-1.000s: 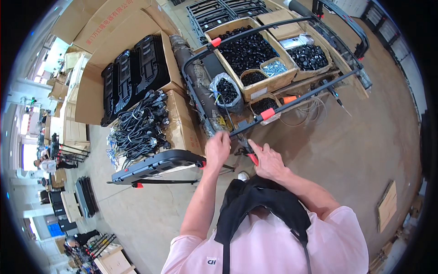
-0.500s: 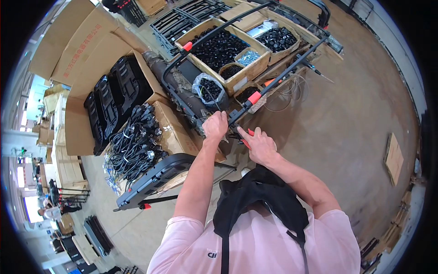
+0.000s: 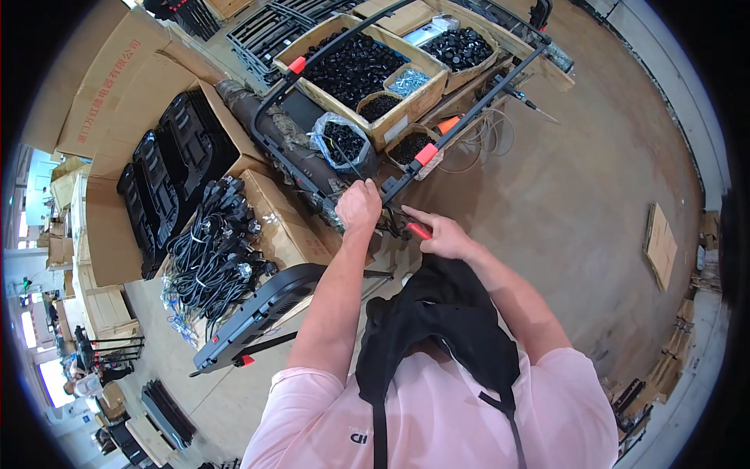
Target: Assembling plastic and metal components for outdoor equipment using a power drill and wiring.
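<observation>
My left hand (image 3: 359,205) is closed in a fist beside the corner of a dark metal frame (image 3: 393,187). A thin black strip (image 3: 355,170), which looks like a cable tie, runs up from the fist across a bag of small black parts (image 3: 341,144). My right hand (image 3: 445,236) is wrapped round red-handled pliers (image 3: 419,230), with its index finger stretched toward the frame. The dark jaws point left, below the frame's corner and close to my left hand. What lies between the jaws is too small to make out.
Wooden boxes of black caps (image 3: 351,70) and small screws (image 3: 408,82) stand beyond the frame. At left are a bundle of black power cables (image 3: 211,250), a carton of black plastic covers (image 3: 176,164) and a dark console (image 3: 258,313). A wooden board (image 3: 660,248) lies at right.
The whole view has shifted, so the boxes and frame sit further left and up. My right hand stays on the pliers, and my left hand remains closed at the frame's corner.
</observation>
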`<state>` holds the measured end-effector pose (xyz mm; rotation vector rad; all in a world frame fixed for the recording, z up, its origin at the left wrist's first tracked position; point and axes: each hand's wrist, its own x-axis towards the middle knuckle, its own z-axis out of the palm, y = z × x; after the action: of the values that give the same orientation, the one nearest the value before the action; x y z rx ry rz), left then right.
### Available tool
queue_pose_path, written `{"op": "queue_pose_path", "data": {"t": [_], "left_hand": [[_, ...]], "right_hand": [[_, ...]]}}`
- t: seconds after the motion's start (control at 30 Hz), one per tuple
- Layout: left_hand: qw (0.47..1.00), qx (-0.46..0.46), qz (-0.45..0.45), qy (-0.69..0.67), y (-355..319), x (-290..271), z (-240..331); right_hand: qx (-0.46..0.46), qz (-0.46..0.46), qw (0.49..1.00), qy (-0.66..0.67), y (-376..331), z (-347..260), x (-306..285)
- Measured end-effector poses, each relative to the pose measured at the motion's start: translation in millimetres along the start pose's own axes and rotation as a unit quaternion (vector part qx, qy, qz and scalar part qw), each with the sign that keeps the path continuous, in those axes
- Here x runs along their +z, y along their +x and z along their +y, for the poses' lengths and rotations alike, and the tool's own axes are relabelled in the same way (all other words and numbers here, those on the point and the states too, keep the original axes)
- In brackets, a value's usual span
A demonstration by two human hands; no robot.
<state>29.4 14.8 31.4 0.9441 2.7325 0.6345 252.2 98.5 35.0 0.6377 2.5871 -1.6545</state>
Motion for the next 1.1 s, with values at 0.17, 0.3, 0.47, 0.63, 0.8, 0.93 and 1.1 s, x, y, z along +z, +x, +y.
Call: {"op": "queue_pose_path", "data": {"t": [0.17, 0.3, 0.47, 0.63, 0.8, 0.93, 1.1], "left_hand": [[1.0, -0.027, -0.012, -0.004, 1, 0, 4], [0.998, -0.057, -0.033, -0.011, 2, 0, 3], [0.997, -0.073, -0.013, -0.025, 7, 5, 8], [0.995, -0.093, -0.016, -0.016, 11, 5, 8], [0.994, -0.104, 0.002, 0.039, 3, -4, 2], [0.997, -0.076, 0.007, 0.017, 12, 11, 26], [0.981, -0.169, 0.061, -0.073, 19, 0, 32]], "right_hand": [[0.166, -0.124, 0.893, 0.399, 7, 42, 7], [0.167, -0.088, 0.969, -0.158, 14, -5, -10], [0.109, -0.127, 0.982, -0.086, 4, 8, -38], [0.21, -0.124, 0.96, -0.135, 51, 67, -43], [0.203, -0.015, 0.979, -0.017, 151, 176, 33], [0.403, -0.067, 0.769, 0.492, 172, 280, 46], [0.346, -0.005, 0.718, 0.605, 190, 278, 62]]}}
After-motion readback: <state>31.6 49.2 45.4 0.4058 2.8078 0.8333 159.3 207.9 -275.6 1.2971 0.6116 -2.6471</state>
